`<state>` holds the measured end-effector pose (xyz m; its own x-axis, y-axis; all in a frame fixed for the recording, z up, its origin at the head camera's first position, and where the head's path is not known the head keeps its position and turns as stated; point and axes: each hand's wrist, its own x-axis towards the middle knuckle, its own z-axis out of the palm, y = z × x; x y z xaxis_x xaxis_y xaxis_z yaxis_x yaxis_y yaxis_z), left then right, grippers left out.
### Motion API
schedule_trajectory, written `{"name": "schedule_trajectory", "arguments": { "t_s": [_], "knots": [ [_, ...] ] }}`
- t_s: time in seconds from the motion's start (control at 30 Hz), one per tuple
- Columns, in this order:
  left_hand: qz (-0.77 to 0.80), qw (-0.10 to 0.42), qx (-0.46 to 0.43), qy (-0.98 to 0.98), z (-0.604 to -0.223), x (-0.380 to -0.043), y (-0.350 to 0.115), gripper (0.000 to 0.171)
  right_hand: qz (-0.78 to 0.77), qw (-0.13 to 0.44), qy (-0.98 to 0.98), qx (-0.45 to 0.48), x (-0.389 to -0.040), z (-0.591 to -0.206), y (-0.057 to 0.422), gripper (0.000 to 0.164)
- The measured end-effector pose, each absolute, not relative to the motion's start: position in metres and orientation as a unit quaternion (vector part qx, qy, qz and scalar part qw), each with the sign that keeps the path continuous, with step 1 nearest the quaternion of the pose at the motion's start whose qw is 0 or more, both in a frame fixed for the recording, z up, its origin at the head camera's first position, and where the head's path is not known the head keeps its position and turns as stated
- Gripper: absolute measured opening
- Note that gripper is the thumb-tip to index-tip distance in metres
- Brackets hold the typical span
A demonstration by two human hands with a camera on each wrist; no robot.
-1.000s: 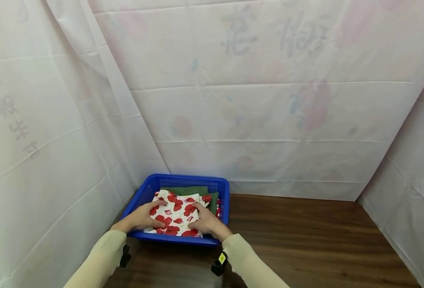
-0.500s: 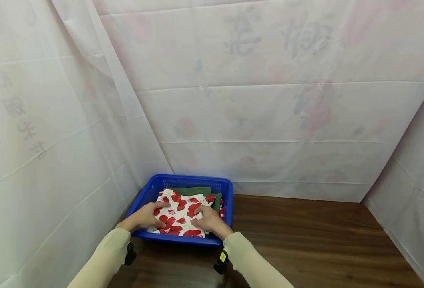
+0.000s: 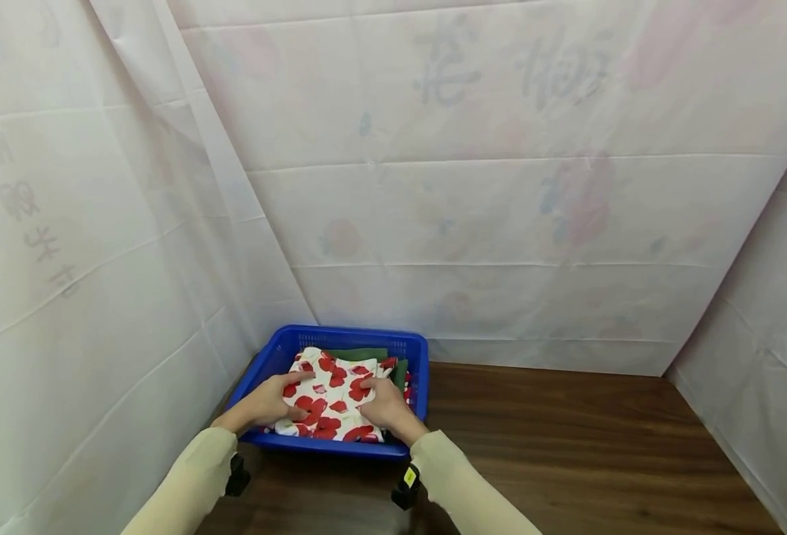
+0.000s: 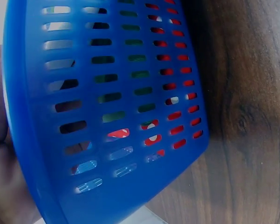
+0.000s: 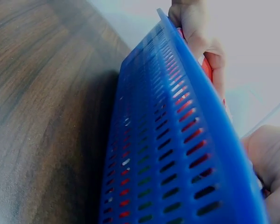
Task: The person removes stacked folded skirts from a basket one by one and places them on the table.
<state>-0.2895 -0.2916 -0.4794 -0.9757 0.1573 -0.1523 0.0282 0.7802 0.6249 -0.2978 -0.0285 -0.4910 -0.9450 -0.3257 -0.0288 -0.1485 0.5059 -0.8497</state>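
Note:
A folded white fabric piece with red flowers (image 3: 331, 401) lies on top of the pile in the blue plastic basket (image 3: 329, 444). My left hand (image 3: 271, 403) grips its left side, thumb and fingers spread along the edge. On the opposite side my right hand (image 3: 388, 407) holds the fabric, thumb nearer me. Folded green cloth (image 3: 356, 354) shows behind it, and more red-patterned cloth lies underneath. In the left wrist view, the slotted basket wall (image 4: 116, 98) covers most of the scene. The right wrist view shows left fingers (image 5: 219, 70) over the far rim, at the red-patterned fabric.
The basket stands on a dark wooden table (image 3: 567, 438), close to the left white curtain (image 3: 119, 297). A white back curtain (image 3: 487, 223) with faint prints hangs behind, and another curtain (image 3: 768, 371) stands at the right.
The flowered fabric has shifted slightly right and away from me inside the basket, covering more of the green cloth. Both hands keep their hold on it.

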Motion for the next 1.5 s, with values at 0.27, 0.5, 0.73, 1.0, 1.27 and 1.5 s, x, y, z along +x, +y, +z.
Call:
{"name": "schedule_trajectory", "arguments": {
  "t_s": [0.27,0.5,0.73,1.0,1.27,1.5],
  "knots": [
    [0.346,0.075,0.059,0.933,-0.469,-0.288,-0.294,0.085,-0.504,0.081,0.849,-0.138,-0.305,-0.480,-0.026,0.055],
    [0.353,0.041,0.073,0.932,-0.460,-0.288,-0.293,0.085,-0.502,0.065,0.850,-0.148,-0.309,-0.468,-0.020,0.059],
    [0.358,-0.004,0.093,0.929,-0.458,-0.294,-0.281,0.082,-0.493,0.043,0.854,-0.162,-0.313,-0.455,-0.001,0.054],
    [0.385,-0.018,0.093,0.918,-0.451,-0.295,-0.257,0.080,-0.496,0.029,0.854,-0.155,-0.319,-0.448,0.023,0.052],
    [0.391,-0.041,0.114,0.912,-0.454,-0.298,-0.233,0.079,-0.489,0.014,0.856,-0.164,-0.321,-0.444,0.047,0.051],
    [0.399,-0.035,0.096,0.911,-0.458,-0.297,-0.215,0.078,-0.482,0.012,0.863,-0.152,-0.324,-0.451,0.061,0.050]
  ]
}}
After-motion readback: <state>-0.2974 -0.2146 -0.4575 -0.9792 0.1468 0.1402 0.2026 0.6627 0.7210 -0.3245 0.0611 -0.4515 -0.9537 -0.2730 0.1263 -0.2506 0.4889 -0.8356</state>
